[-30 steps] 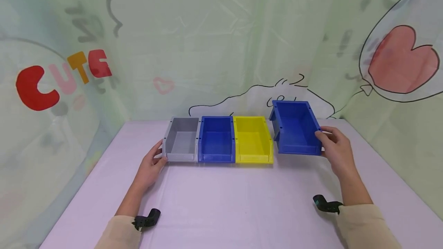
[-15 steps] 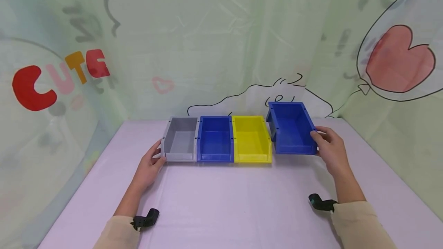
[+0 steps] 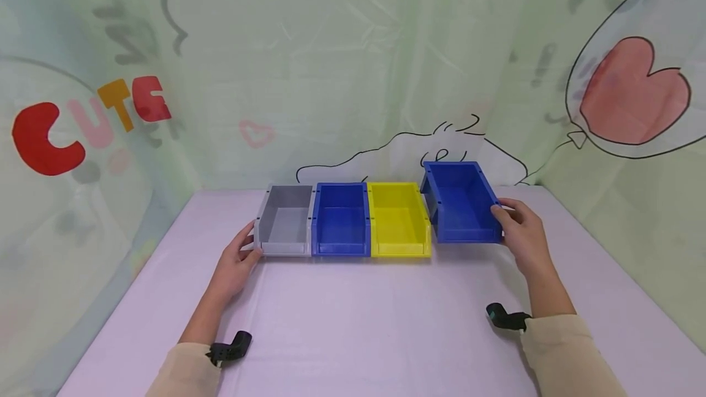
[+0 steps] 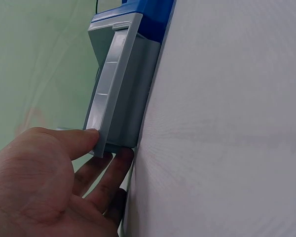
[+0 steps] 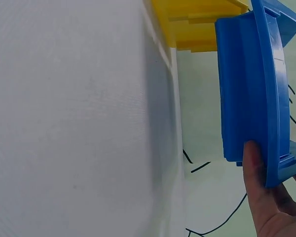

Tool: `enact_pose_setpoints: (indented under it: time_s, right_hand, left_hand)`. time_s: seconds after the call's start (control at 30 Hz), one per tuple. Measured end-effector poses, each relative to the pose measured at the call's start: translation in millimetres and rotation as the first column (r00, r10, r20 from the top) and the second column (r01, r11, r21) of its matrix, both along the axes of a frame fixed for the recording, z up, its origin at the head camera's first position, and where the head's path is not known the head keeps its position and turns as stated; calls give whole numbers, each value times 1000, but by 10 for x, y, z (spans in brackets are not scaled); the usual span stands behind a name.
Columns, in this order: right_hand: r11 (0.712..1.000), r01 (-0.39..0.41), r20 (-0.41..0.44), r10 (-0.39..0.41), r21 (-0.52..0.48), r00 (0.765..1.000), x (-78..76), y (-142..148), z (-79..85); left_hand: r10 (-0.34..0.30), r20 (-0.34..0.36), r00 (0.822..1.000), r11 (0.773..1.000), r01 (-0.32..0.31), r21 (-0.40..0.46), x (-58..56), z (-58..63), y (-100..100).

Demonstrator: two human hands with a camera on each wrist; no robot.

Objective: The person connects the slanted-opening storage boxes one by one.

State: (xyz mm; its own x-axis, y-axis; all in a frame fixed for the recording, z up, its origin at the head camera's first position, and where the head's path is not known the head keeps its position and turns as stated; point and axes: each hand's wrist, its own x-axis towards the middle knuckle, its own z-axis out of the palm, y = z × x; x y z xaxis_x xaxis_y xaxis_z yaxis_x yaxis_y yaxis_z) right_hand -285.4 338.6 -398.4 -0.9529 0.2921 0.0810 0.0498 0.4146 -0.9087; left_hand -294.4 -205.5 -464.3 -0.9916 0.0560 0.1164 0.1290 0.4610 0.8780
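A grey storage bin (image 3: 285, 219), a blue bin (image 3: 341, 219) and a yellow bin (image 3: 399, 219) stand side by side on the table. My left hand (image 3: 234, 265) holds the grey bin's front left corner; in the left wrist view its thumb (image 4: 84, 140) lies on the front lip, with fingers against the side. At the row's right end, my right hand (image 3: 524, 234) grips a second blue bin (image 3: 463, 204) by its right side. That bin hangs raised above the table and slightly tilted, close to the yellow one. In the right wrist view, a finger (image 5: 254, 173) lies along its underside.
The table (image 3: 353, 329) has a pale cloth cover. Behind it and at both sides hang printed curtains (image 3: 353, 66), the rear one close behind the bins. A small black camera sits on each wrist, left (image 3: 231, 348) and right (image 3: 504, 317).
My right hand has carried the raised blue bin slightly left, nearer to the yellow bin. The left hand stays on the grey bin. The head view has shifted a little.
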Motion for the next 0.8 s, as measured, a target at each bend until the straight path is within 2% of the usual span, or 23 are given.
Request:
enact_pose_setpoints:
  time_s: [0.47, 0.8]
  right_hand:
    - [1000, -5, -7, 5, 3, 1000, 2, 3, 54]
    - [1000, -11, -20, 11, 1, 1000, 17, -32, 36]
  left_hand:
    - [4, 1, 1000, 1000, -4, 7, -7, -13, -8]
    - [6, 3, 1000, 1000, -6, 7, -6, -8, -12]
